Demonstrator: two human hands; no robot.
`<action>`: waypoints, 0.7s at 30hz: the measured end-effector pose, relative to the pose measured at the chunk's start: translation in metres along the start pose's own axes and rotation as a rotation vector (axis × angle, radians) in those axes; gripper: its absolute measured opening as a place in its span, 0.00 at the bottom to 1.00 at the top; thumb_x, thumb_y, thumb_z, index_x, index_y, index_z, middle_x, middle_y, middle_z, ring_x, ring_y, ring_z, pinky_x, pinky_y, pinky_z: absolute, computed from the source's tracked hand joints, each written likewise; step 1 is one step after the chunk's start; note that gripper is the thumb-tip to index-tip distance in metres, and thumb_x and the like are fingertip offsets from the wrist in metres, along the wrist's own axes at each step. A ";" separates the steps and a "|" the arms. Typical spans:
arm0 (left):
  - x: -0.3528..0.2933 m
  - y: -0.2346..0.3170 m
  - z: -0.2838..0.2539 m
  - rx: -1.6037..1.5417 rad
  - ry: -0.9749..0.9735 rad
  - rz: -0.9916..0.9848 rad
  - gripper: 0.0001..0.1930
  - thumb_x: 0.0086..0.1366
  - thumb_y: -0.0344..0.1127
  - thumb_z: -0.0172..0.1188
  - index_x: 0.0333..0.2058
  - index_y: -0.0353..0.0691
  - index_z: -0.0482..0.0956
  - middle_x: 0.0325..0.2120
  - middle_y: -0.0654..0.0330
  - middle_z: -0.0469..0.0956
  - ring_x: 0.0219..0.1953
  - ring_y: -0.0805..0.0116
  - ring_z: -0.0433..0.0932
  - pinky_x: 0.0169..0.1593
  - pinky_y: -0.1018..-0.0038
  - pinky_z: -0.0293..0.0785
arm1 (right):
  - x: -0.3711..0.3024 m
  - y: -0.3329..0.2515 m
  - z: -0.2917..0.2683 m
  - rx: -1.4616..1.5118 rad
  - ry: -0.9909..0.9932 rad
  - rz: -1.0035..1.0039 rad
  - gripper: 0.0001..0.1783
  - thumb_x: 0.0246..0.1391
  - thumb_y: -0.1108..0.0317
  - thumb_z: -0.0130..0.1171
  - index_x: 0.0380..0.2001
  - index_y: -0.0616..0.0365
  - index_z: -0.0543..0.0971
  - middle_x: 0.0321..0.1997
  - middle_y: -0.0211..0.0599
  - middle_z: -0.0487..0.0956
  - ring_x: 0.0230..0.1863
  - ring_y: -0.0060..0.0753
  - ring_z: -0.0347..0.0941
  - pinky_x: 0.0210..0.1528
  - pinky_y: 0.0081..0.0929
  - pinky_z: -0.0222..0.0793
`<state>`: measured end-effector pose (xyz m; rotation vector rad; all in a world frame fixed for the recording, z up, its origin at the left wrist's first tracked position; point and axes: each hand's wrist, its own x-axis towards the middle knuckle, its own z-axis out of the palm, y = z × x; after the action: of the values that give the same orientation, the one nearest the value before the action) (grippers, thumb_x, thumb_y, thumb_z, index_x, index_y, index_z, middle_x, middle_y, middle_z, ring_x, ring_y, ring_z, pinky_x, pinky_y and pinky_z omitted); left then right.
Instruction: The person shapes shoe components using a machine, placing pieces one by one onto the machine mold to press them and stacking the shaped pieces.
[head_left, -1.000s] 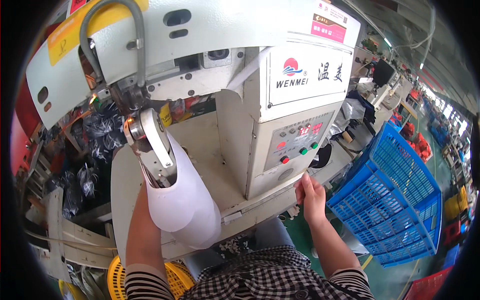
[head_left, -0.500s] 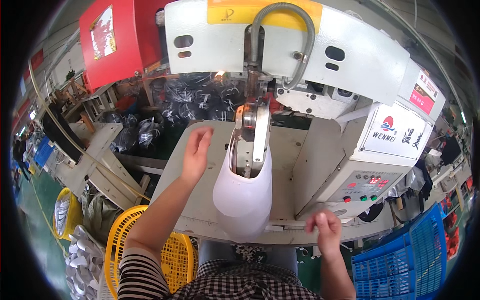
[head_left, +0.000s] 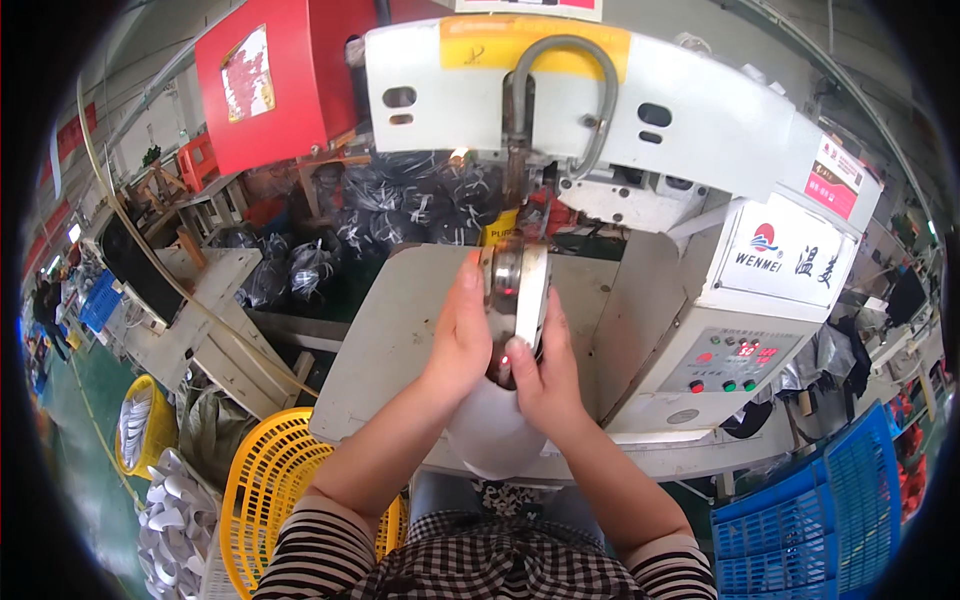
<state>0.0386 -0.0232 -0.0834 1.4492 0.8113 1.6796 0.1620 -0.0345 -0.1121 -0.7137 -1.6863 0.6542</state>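
Observation:
A smooth white shoe upper [head_left: 490, 432] sits on the machine's metal head, its rounded end toward me. My left hand [head_left: 466, 335] presses along the left side of its opening, fingers pointing up beside the metal roller [head_left: 507, 268]. On the other side my right hand [head_left: 545, 385] grips the edge of the opening, thumb on top near a small red light spot and fingers around the outer side. Between my hands a white strip [head_left: 530, 295] runs down the metal head. Both palms hide much of the upper's sides.
The machine's pale table [head_left: 385, 345] surrounds the head. A control box [head_left: 722, 375] with buttons and a red display stands right. Lower left is a yellow basket [head_left: 255, 500] beside a pile of grey-white pieces [head_left: 172, 525]; blue crates [head_left: 800, 525] stand lower right. A large white machine arm [head_left: 570, 110] hangs above.
Both hands, apart from the shoe upper before, have come inward and taken hold of its sides around the opening. The whole view has shifted slightly.

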 end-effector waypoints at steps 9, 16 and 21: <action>-0.029 0.017 -0.028 0.009 0.004 0.054 0.35 0.63 0.59 0.34 0.58 0.35 0.52 0.57 0.51 0.55 0.61 0.60 0.49 0.62 0.64 0.40 | -0.024 0.025 -0.019 0.405 -0.096 -0.074 0.37 0.55 0.60 0.46 0.61 0.65 0.43 0.66 0.50 0.43 0.66 0.44 0.40 0.64 0.35 0.36; -0.094 -0.050 -0.052 -0.084 0.090 -0.536 0.33 0.65 0.57 0.31 0.58 0.34 0.53 0.56 0.52 0.57 0.59 0.62 0.54 0.61 0.70 0.46 | -0.055 0.027 -0.008 0.474 -0.057 0.392 0.32 0.59 0.54 0.37 0.60 0.64 0.50 0.62 0.46 0.53 0.62 0.38 0.48 0.62 0.30 0.42; -0.091 -0.034 -0.049 -0.324 -0.015 -0.608 0.32 0.66 0.56 0.29 0.55 0.34 0.58 0.54 0.54 0.62 0.56 0.64 0.59 0.59 0.72 0.50 | -0.072 0.038 -0.012 0.418 -0.035 0.633 0.32 0.61 0.50 0.34 0.58 0.65 0.54 0.60 0.46 0.57 0.62 0.37 0.50 0.62 0.28 0.43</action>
<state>0.0013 -0.0833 -0.1652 0.8737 0.8213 1.2564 0.1917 -0.0629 -0.1838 -0.9322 -1.2758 1.4190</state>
